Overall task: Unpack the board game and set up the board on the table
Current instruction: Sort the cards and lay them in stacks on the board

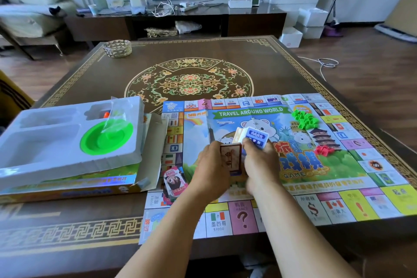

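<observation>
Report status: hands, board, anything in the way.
Left hand and right hand both gripping card decks. Board unfolded on table. Green houses, red pieces, loose money on board.

Green houses (pixel 305 119), red hotels (pixel 324 149), multicoloured board (pixel 316 165), dark gold-patterned table (pixel 90 74).

game box (pixel 67 189) mostly under tray (pixel 56 142), board (pixel 316 187) centre behind hands
</observation>
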Action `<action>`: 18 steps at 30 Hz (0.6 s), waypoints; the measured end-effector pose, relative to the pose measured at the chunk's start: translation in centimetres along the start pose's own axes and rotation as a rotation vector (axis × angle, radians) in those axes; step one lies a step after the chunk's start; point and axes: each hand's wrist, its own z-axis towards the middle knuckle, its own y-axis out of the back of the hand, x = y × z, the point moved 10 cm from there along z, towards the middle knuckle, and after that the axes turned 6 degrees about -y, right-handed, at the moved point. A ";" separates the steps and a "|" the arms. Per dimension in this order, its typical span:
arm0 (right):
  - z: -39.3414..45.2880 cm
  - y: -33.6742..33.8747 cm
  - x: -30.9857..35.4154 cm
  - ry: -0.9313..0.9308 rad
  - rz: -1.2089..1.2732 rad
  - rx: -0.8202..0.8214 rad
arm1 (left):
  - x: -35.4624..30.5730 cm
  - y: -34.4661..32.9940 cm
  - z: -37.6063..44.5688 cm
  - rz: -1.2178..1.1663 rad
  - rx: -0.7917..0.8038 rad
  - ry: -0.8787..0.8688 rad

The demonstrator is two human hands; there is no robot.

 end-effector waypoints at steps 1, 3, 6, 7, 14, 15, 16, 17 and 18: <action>0.2 0.1 0.0 -0.010 0.000 -0.004 | -0.1 0.6 0.3 -0.015 -0.006 0.021; 0.8 0.1 0.2 -0.022 0.001 -0.012 | 0.0 1.9 1.6 -0.035 -0.019 0.090; 1.2 -0.2 0.1 -0.042 -0.033 0.011 | 0.8 3.8 5.3 -0.066 -0.079 0.194; 0.9 -0.2 0.0 -0.046 -0.068 0.022 | 1.1 4.1 6.4 -0.078 -0.093 0.222; 0.0 -1.0 1.5 0.021 -0.233 0.159 | 2.2 3.8 11.8 0.045 -0.035 0.357; 0.1 -1.2 1.5 0.023 -0.228 0.177 | 2.3 3.8 12.3 0.057 -0.036 0.355; 0.1 -1.3 1.4 0.022 -0.233 0.187 | 2.4 3.8 12.7 0.051 -0.045 0.343; 0.3 -1.5 1.3 0.026 -0.246 0.199 | 2.4 4.0 13.2 0.054 -0.057 0.327; 0.4 -1.5 1.2 0.029 -0.253 0.201 | 2.5 4.1 13.4 0.065 -0.063 0.325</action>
